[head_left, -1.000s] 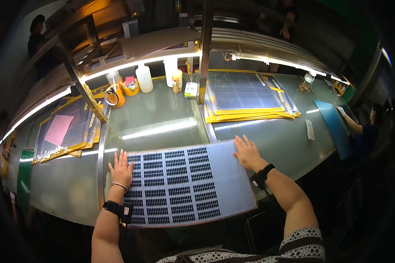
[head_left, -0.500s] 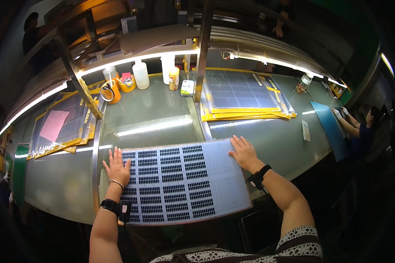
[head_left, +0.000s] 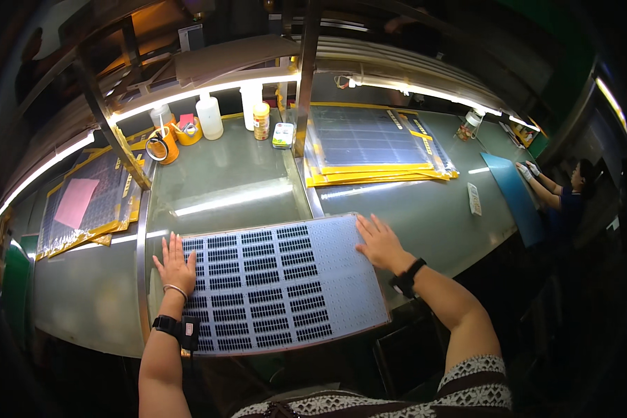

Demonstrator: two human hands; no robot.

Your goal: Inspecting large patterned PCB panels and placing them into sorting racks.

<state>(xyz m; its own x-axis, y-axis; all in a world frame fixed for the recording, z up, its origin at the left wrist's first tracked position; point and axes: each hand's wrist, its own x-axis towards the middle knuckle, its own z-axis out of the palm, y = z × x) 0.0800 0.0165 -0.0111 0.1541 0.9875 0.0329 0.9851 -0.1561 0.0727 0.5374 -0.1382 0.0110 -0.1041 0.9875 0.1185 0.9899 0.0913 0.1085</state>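
A thin rectangular panel, like a circuit board sheet, lies flat on the workbench in front of me. It is pale blue-white, with columns of small dark slotted blocks and a plain dotted band at its right. My left hand rests along the panel's left edge near the far corner, fingers spread and thumb over the board. At the far right corner, my right hand lies over the edge with its fingers stretched out. Both hands are open, palms down, and neither grips the panel. Dark straps with small boxes circle both wrists.
Yellow-taped clear sheets lie beyond the panel; more sheets with a pink sheet lie left. A white bottle, tape rolls and a small tin stand at the back. At right, a gloved co-worker handles a blue board.
The whole view has shifted slightly, so the bench and panel appear a little further left. Both hands stay at the same panel edges, with little visible movement against it.
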